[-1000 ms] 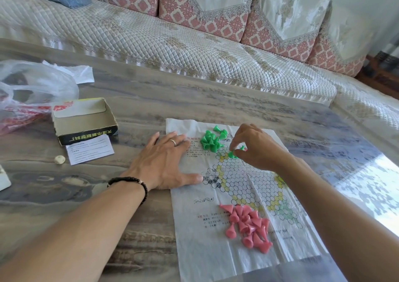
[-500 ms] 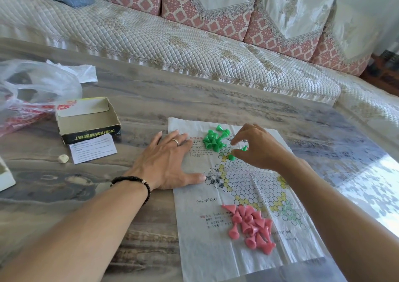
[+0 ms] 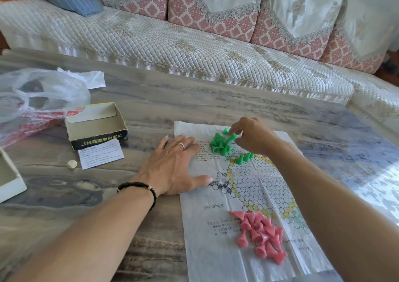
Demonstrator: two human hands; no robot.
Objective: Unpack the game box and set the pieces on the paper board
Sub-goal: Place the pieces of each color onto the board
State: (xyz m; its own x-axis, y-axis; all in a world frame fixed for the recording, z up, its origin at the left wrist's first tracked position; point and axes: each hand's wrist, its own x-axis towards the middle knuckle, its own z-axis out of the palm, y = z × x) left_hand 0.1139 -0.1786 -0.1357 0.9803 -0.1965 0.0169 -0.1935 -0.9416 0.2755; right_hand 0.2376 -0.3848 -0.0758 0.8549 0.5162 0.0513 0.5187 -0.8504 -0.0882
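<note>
The paper board (image 3: 241,197) lies flat on the table, printed with a hexagon grid. My left hand (image 3: 172,165) rests flat on its left edge with fingers spread. At the far end my right hand (image 3: 252,137) pinches a green piece (image 3: 231,138) at the edge of the green pile (image 3: 219,144). Three green pieces (image 3: 245,157) stand on the grid near that hand. A heap of pink pieces (image 3: 261,236) lies on the board's near part. The open game box (image 3: 96,124) sits to the left.
A printed slip (image 3: 101,155) and a small white disc (image 3: 72,164) lie by the box. A plastic bag (image 3: 36,100) and a white box lid (image 3: 9,178) sit at the far left. A quilted sofa (image 3: 194,44) runs behind the table.
My right hand left the grid, where green pieces now stand, and reached back to the green pile to pinch another piece. My left hand stayed put.
</note>
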